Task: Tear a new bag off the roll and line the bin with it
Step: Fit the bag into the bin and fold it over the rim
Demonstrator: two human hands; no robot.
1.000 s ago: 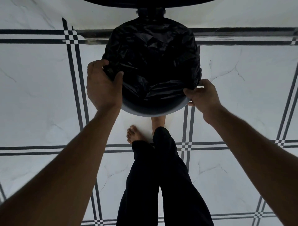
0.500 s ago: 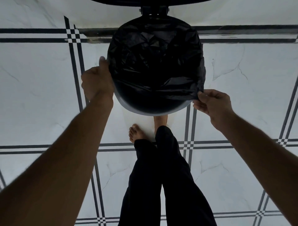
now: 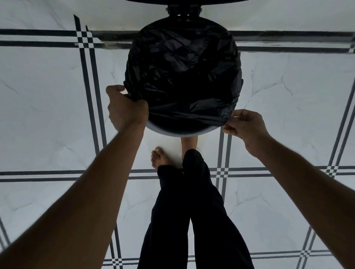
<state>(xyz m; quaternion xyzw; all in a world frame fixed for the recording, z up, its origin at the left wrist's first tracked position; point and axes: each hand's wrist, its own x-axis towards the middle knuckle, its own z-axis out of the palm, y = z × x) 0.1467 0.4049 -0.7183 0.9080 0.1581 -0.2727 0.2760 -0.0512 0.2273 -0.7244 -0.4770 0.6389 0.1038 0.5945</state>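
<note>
A round bin stands on the floor straight ahead of me, its pale rim showing only at the near edge. A crinkled black bag lies in its mouth and is folded over the far and side rim. My left hand grips the bag's edge at the near left of the rim. At the near right, my right hand pinches the bag's edge between thumb and fingers. The stretch of bag between my hands lies just inside the near rim. No roll is in view.
The bin's raised lid and its hinge are at the top edge. My bare feet and dark trouser legs stand just below the bin. White marble floor tiles with dark stripes surround it.
My left hand has slid from the bin's left side down toward the near left rim with the bag's edge. The right hand keeps its pinch at the near right.
</note>
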